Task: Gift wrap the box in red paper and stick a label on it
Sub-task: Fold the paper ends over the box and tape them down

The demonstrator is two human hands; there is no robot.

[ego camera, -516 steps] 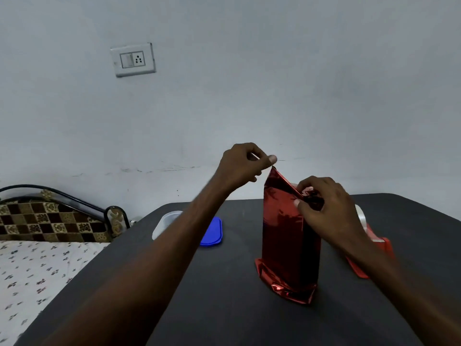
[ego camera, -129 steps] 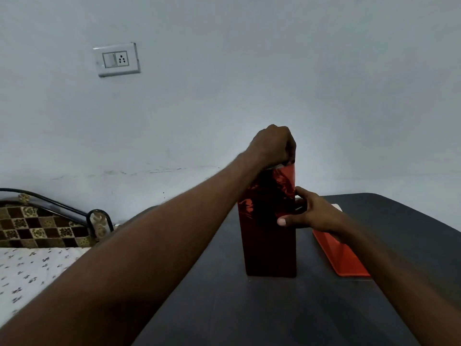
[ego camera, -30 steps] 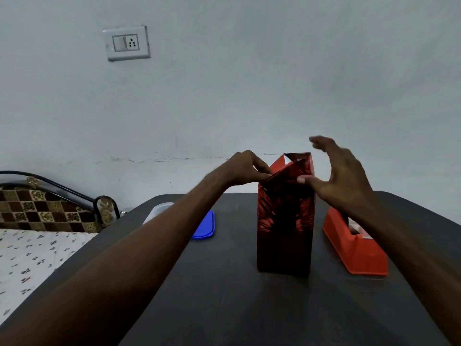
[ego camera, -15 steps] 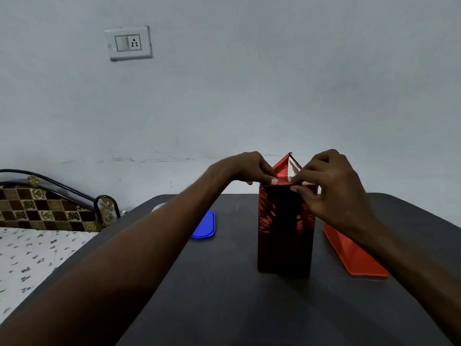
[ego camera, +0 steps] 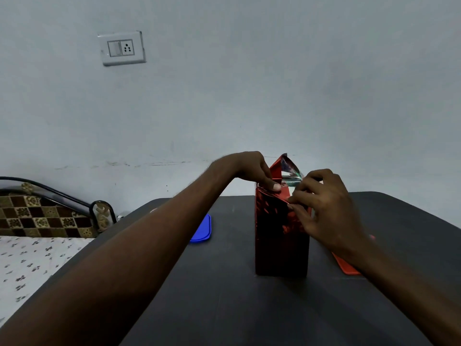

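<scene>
You have nothing legible here: no text, brand, number or sign can be read on any surface.

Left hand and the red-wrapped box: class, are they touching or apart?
Touching. The head view shows the left hand with its thumb pressed on the top front edge of the red-wrapped box.
</scene>
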